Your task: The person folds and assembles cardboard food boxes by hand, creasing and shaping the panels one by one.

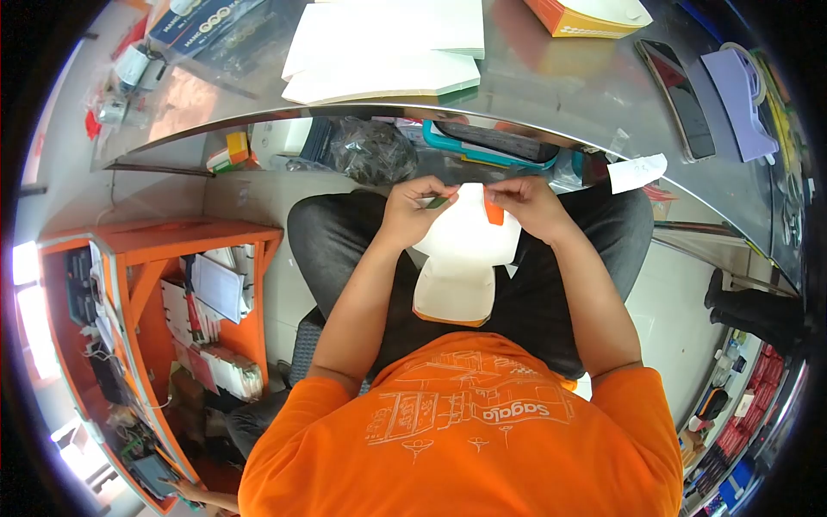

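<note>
Over my lap is a partly folded paper food box, white inside, with some orange and green printing on its flaps. One half of it, nearer my body, is shaped like a shallow tray; the other half lies opened out. My left hand pinches the far left corner, by a green flap. At the far right corner, my right hand grips beside an orange flap. Both sets of fingers are closed on the cardboard. A stack of flat white box blanks lies on the metal table beyond my hands.
A folded orange-yellow box sits at the table's back. On the right are a phone and a purple holder with tape. A paper slip hangs over the table edge. An orange shelf stands left; another person's hand shows lower left.
</note>
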Tool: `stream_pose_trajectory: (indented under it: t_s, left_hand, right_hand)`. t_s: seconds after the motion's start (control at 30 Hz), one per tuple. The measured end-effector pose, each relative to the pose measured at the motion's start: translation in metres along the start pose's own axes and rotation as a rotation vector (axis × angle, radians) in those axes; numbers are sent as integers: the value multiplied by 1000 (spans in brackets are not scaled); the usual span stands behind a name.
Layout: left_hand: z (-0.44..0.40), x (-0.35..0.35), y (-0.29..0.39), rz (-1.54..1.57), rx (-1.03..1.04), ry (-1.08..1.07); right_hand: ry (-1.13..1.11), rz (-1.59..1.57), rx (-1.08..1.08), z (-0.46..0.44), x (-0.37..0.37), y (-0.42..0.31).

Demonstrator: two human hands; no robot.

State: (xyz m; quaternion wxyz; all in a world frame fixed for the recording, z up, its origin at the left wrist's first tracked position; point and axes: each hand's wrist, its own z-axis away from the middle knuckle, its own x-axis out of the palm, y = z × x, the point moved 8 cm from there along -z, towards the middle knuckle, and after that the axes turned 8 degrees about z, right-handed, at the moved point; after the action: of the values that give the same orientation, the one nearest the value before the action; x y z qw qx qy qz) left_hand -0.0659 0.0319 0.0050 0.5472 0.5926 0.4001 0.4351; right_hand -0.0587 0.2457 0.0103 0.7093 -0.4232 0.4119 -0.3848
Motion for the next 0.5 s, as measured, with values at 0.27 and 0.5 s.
stream_pose_trajectory:
  t_s: [0.27, 0.5]
  left_hand:
    - [0, 9, 11, 256, -163, -195]
    - [3, 8, -4, 74, -259, -217]
  right_hand:
    - [36, 147, -19, 10, -13, -8]
    - [34, 199, -124, 13, -5, -21]
